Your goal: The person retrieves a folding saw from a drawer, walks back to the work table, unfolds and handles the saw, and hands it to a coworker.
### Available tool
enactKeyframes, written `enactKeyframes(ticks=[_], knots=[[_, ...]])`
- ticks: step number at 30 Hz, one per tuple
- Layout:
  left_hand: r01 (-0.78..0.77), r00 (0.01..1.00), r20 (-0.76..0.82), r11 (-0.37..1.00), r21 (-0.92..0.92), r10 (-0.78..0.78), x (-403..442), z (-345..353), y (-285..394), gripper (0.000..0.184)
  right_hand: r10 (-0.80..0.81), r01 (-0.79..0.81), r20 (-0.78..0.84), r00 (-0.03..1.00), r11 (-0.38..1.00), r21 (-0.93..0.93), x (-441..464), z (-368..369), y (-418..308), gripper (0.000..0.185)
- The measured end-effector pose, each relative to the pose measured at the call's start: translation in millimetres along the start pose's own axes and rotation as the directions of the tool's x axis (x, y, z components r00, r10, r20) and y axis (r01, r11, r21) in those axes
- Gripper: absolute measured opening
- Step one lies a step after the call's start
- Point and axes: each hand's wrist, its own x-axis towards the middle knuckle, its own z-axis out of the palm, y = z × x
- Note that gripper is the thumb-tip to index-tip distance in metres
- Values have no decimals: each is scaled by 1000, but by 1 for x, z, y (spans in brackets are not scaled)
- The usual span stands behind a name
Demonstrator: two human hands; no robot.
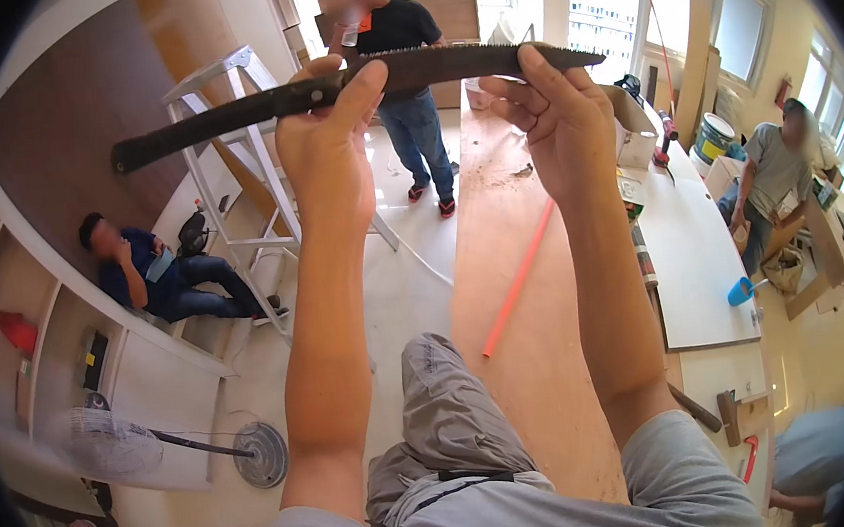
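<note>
A dark folding saw (pixel 445 64) is held up level in front of me, unfolded, its toothed edge facing up. Around the joint between handle and blade, my left hand (pixel 329 116) is closed, its thumb over the near side. The saw's handle sticks out to the left past that hand. Near the blade's tip, my right hand (pixel 553 101) pinches the blade between thumb and fingers. Below and beyond the saw lies a reddish wooden board (pixel 521 305) with an orange-red tube (pixel 519 280) on it.
A stepladder (pixel 263 167) stands left, near a seated person (pixel 167 271). Another person (pixel 409 114) stands ahead, and one (pixel 775 167) is at the right. A fan (pixel 106 442) is lower left. The white table (pixel 704 269) holds a blue cup (pixel 741 291).
</note>
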Motion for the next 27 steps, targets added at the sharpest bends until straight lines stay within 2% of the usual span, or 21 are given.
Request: enactKeyframes(ticks=[3,5,12,16,21,27], knots=[[-22,999,33,1000,-3,22,12,0,4,35,-41,41,38,998,999,-2,11,8,-1,25],[12,998,60,995,-101,-6,18,1,4,34,-60,61,57,997,998,-30,11,16,-5,23],[11,1000,12,977,-213,-9,12,6,5,34,-93,96,90,992,995,-24,7,25,-5,20],[16,1000,-5,984,-180,-17,8,2,6,34,-85,87,112,990,996,-19,8,21,-1,20],[66,997,-32,991,-113,-70,8,-2,3,26,-31,32,39,999,999,-32,9,17,6,20],[58,996,-54,991,-121,-65,7,-2,0,28,29,-30,-16,999,999,-31,10,14,5,20]])
